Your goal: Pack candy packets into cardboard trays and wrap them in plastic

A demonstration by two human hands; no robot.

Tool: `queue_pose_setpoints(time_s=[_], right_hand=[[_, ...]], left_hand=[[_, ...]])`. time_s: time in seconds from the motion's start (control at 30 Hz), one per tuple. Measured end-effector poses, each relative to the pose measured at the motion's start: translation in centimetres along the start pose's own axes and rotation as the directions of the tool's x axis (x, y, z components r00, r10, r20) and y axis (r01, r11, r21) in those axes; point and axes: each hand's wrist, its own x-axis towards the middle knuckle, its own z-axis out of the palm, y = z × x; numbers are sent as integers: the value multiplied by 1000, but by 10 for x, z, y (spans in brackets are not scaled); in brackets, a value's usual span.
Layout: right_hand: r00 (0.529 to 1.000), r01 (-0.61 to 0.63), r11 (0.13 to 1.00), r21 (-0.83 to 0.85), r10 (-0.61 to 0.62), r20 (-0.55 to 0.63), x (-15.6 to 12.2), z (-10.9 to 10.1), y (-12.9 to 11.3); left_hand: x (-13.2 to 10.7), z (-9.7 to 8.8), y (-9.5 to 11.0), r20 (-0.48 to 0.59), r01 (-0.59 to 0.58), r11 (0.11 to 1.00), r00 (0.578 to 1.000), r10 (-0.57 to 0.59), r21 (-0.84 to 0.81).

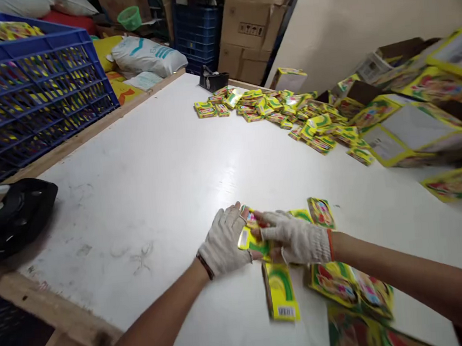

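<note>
Both hands wear off-white knit gloves with bare fingertips. My left hand (226, 242) is closed along the left side of a small yellow-and-green box (256, 244), with its thumb at the near end. From the right, my right hand (298, 237) curls its fingers over the same small group of boxes; part of its grip is hidden. Just below the hands lies a barcoded box (281, 291). Another box (321, 212) rests beyond my right wrist. Under my right forearm sit paired boxes (350, 286), with larger printed packs (367, 333) at the bottom edge.
A heap of similar boxes (282, 107) spreads across the far side of the white table (154, 163). Larger open cartons (415, 126) stand at right. A black tape dispenser (22, 211) is at left, near a full blue crate (40, 92). A black holder (213, 81) stands at the back.
</note>
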Motion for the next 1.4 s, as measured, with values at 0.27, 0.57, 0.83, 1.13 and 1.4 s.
queue_pose_setpoints(time_s=[0.27, 0.57, 0.83, 1.13, 1.4], right_hand=[[897, -316, 930, 184, 357, -261, -144, -42, -103], [804, -476, 843, 249, 532, -266, -265, 14, -160], [821, -222, 965, 140, 262, -507, -269, -3, -186], [698, -278, 941, 191, 335, -633, -321, 8, -173], [876, -340, 897, -283, 192, -443, -291, -20, -208]], left_hand=[[-32, -19, 32, 121, -80, 984, 988, 100, -160], [-104, -28, 106, 202, 226, 973, 957, -211, -55], [-76, -32, 150, 538, -30, 999, 842, 34, -16], [-111, -47, 155, 262, 310, 950, 914, -309, 37], [-49, -52, 293, 343, 114, 864, 937, 71, -490]])
